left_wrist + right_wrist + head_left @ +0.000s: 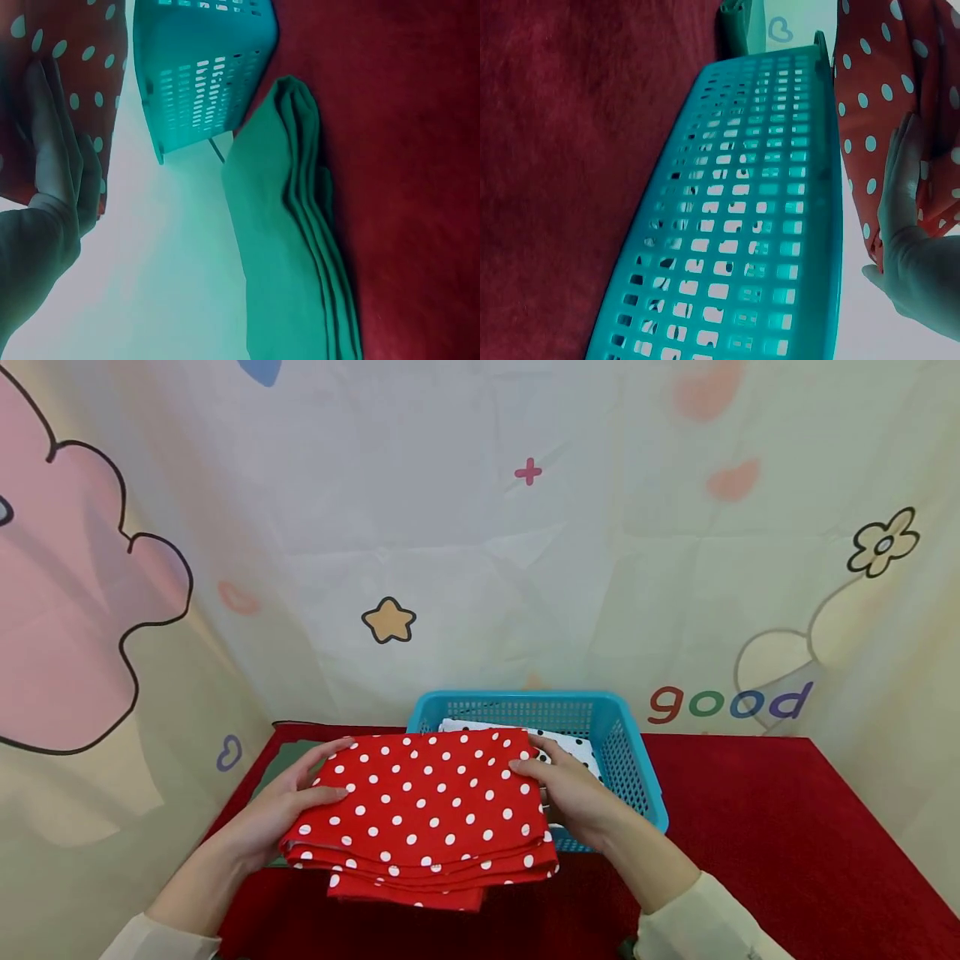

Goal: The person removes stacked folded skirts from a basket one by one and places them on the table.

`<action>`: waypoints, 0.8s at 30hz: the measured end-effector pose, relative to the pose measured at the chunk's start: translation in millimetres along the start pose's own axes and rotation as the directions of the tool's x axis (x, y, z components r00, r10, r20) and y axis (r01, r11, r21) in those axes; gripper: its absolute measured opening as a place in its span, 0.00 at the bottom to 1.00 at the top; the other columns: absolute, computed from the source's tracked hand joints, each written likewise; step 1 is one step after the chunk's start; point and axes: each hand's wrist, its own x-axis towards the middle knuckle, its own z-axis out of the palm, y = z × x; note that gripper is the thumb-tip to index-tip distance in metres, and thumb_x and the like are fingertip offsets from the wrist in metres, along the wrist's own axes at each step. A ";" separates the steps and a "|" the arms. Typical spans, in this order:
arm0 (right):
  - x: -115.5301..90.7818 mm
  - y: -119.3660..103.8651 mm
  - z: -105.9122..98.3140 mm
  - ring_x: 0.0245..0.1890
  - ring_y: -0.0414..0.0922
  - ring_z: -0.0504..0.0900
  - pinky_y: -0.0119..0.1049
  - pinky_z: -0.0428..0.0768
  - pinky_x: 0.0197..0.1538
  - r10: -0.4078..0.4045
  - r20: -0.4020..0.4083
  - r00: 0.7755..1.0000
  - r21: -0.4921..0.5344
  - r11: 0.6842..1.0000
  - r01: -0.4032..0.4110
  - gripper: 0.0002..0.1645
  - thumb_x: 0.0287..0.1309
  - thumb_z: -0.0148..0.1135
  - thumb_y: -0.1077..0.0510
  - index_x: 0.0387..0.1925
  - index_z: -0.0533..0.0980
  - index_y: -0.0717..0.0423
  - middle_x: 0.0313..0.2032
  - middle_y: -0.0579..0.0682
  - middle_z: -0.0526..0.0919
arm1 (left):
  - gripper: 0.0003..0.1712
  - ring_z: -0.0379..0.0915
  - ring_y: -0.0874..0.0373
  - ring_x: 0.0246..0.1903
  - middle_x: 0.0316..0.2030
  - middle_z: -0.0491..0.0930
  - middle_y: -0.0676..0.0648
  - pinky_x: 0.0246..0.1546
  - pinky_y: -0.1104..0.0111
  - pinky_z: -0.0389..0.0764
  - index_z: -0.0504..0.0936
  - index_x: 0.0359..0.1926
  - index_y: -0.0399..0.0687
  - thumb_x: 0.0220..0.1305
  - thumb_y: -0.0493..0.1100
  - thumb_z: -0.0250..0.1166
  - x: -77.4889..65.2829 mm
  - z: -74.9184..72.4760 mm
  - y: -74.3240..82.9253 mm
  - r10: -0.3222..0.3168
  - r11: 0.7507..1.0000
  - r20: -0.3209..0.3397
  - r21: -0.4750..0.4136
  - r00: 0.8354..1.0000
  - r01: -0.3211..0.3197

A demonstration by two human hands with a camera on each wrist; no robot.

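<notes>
A folded red cloth with white polka dots [427, 802] is held up level between both hands, its layered folded edge facing me. My left hand [277, 810] grips its left side, thumb on top and the other fingers along the edge and underneath. On the right side my right hand [577, 797] pinches it the same way; in the right wrist view its fingers [904, 172] lie against the cloth's underside. Behind and partly below the cloth stands a blue perforated plastic basket [633, 768]. Inside it lies a white cloth with black dots [585, 750], partly hidden by the red one.
A folded green cloth [277, 217] lies on the table left of the basket, mostly covered by my left arm in the head view. Dark red fabric [765, 827] covers the table. A printed curtain [465, 568] hangs along the back and sides.
</notes>
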 end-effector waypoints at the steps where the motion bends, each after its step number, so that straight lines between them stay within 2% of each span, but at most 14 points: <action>1: -0.4 0.3 2.4 0.47 0.48 0.88 0.47 0.90 0.49 0.002 0.008 1.000 0.001 1.000 -0.002 0.51 0.66 0.66 0.48 0.81 0.49 0.48 0.61 0.60 0.79 | 0.46 0.85 0.47 0.53 0.72 0.61 0.34 0.49 0.53 0.88 0.49 0.82 0.69 0.72 0.47 0.64 -2.4 -1.5 -1.4 -0.005 1.000 0.000 -0.004 1.000 0.005; 7: -2.6 2.2 18.2 0.47 0.49 0.88 0.48 0.90 0.47 0.001 0.062 0.998 -0.014 1.000 0.000 0.57 0.62 0.69 0.51 0.83 0.47 0.46 0.61 0.60 0.78 | 0.50 0.86 0.46 0.52 0.67 0.69 0.36 0.50 0.51 0.88 0.41 0.83 0.69 0.73 0.46 0.63 -16.5 -14.8 -10.6 -0.036 0.999 0.029 -0.015 0.999 0.036; 12: -6.7 4.6 29.9 0.45 0.49 0.88 0.46 0.90 0.47 -0.010 0.120 0.993 -0.047 0.999 0.016 0.55 0.61 0.69 0.50 0.81 0.50 0.51 0.59 0.59 0.81 | 0.52 0.86 0.46 0.53 0.62 0.75 0.42 0.51 0.52 0.87 0.35 0.83 0.68 0.75 0.46 0.61 -25.9 -28.0 -17.8 -0.066 0.998 0.085 -0.011 0.994 0.067; 20: -10.6 2.7 41.2 0.44 0.49 0.89 0.48 0.90 0.48 -0.019 0.190 0.982 -0.037 0.999 0.026 0.51 0.62 0.67 0.52 0.79 0.52 0.51 0.57 0.58 0.82 | 0.51 0.84 0.47 0.55 0.68 0.66 0.37 0.51 0.49 0.87 0.32 0.83 0.68 0.76 0.43 0.58 -34.9 -43.1 -27.0 -0.053 0.999 0.122 -0.004 0.991 0.054; 24: -12.4 4.3 49.3 0.44 0.48 0.90 0.48 0.90 0.47 -0.020 0.228 0.973 -0.022 0.999 0.026 0.50 0.62 0.67 0.53 0.78 0.52 0.51 0.56 0.59 0.81 | 0.52 0.82 0.49 0.57 0.73 0.57 0.32 0.53 0.48 0.86 0.31 0.83 0.68 0.76 0.40 0.56 -41.5 -50.0 -30.9 -0.075 0.997 0.142 -0.016 0.987 0.078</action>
